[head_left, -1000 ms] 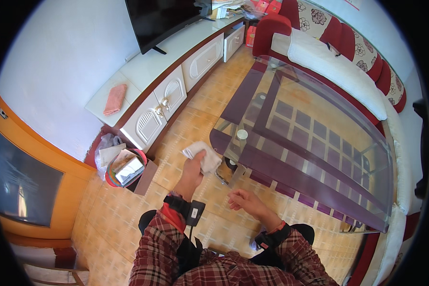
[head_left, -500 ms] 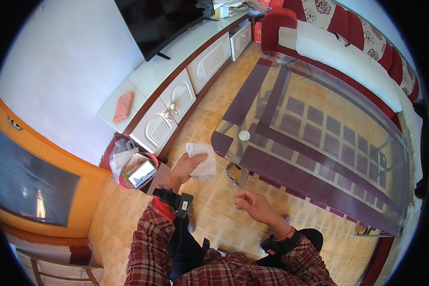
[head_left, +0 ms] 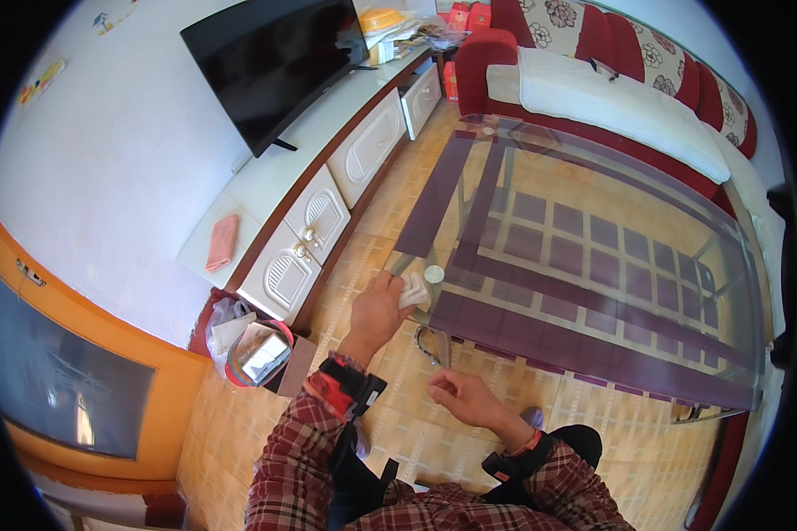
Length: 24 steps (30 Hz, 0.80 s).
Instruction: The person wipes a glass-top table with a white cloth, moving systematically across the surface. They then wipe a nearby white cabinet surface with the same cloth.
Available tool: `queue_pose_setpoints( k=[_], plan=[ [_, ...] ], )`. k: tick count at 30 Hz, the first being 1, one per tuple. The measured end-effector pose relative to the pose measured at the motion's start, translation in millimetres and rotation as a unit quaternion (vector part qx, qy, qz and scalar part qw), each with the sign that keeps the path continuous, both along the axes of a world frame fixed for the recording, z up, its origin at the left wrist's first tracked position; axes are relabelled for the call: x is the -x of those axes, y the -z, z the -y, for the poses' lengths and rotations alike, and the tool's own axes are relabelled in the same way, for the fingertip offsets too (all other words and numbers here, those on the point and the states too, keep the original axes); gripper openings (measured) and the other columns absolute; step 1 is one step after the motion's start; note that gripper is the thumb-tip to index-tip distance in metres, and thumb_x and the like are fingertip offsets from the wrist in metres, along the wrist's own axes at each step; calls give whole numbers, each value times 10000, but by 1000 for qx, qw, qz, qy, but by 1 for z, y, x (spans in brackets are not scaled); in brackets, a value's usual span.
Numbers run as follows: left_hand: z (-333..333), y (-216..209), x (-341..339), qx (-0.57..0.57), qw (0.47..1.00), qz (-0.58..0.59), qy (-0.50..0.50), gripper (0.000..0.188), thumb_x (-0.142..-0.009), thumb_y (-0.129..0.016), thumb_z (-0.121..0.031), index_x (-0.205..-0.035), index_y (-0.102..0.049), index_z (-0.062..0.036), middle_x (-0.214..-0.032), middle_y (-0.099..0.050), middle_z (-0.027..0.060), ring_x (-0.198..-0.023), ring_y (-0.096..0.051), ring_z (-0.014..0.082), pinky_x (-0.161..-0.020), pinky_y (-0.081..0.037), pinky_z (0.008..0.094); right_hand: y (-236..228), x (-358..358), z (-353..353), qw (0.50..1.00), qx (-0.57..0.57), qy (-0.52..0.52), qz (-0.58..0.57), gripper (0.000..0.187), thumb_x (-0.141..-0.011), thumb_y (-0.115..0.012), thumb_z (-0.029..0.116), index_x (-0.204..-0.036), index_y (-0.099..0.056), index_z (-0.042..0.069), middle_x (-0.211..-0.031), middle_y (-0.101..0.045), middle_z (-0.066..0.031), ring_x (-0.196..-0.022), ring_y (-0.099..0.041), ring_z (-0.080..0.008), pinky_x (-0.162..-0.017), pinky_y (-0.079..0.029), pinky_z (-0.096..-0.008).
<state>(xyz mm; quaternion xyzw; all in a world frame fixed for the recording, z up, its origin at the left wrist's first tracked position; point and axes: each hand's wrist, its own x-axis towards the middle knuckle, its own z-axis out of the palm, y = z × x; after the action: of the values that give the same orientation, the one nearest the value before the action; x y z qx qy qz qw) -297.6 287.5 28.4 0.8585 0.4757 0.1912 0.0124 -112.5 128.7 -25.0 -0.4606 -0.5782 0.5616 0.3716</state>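
My left hand (head_left: 376,310) is closed on a folded white cloth (head_left: 413,290). The cloth is at the near left corner of the glass coffee table (head_left: 540,310), beside a round metal disc (head_left: 435,273) at that corner. Whether the cloth presses on the glass edge is hard to tell. Lower and to the right, my right hand (head_left: 466,398) hangs over the floor in front of the table, its fingers loosely curled with nothing visible in them.
A white TV cabinet (head_left: 336,212) along the left wall carries a television (head_left: 274,71) and a folded pink towel (head_left: 222,242). A filled bin (head_left: 266,352) stands by the cabinet's near end. Behind the table is a red sofa (head_left: 487,55); an orange door (head_left: 173,389) is at left.
My left hand has carried the white cloth rightward to the table's corner. My right hand stays in much the same place. The view has shifted slightly.
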Motion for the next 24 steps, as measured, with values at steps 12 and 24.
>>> queue_pose_setpoints(
  k=[12,24],
  plan=[
    [-54,-2,-27,137,982,-87,92,292,-958,-594,-329,-1118,-504,-101,-1049,-608,168,-886,-651,406,-750,-524,506,-5,-8,-1,999,30,-5,19,283,-971,-656,272,-1096,-653,19,-905,-708,-100,-815,-676,-168,-758,-544,-310],
    [-138,1,-66,107,988,-103,40,279,-988,-539,-312,-1135,-509,-77,-1066,-640,230,-965,-640,444,-820,-518,527,-22,-19,-3,999,-7,8,32,313,-970,-641,296,-1088,-645,6,-927,-706,-139,-832,-696,-237,-747,-548,-343]
  ],
)
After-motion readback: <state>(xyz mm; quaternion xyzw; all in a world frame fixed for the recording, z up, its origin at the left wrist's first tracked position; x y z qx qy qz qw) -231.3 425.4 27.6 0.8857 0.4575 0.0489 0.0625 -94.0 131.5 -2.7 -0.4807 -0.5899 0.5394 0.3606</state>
